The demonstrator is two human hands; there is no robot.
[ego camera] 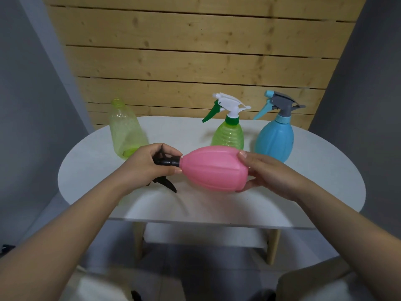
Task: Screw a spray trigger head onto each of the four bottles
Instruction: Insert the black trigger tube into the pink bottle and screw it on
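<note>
At the left of the frame, a pale yellow-green bottle [127, 131] stands upright on the white table [325, 192] with its threaded neck bare; no trigger head for it is in view. Just right of it, the left hand [147, 166] wraps a black trigger head [167, 162] at the neck of the pink bottle [214, 168], its grip closed around the collar, thumb and fingers pinching it. The black lever pokes out below the hand, pointing toward the table. The pink bottle lies sideways in mid-frame, held above the table, neck to the left. The right hand [269, 172] cups its base, its grip closed on the bottle with the thumb on top and the fingers beneath. Behind, in the centre right, a ribbed green bottle [229, 135] stands capped with a white and green trigger head [227, 107], and further right a blue bottle [274, 137] carries a grey and blue trigger head [280, 105].

The pink bottle looks mid-tightening. The likely fault is cross-threading: with the bottle held level and the collar hidden in the palm, a slight tilt between collar and neck could jam the thread or leave it loose. The smooth, rounded base could also slip in the right hand as torque builds. The low lever may catch the table if the pair sinks.
</note>
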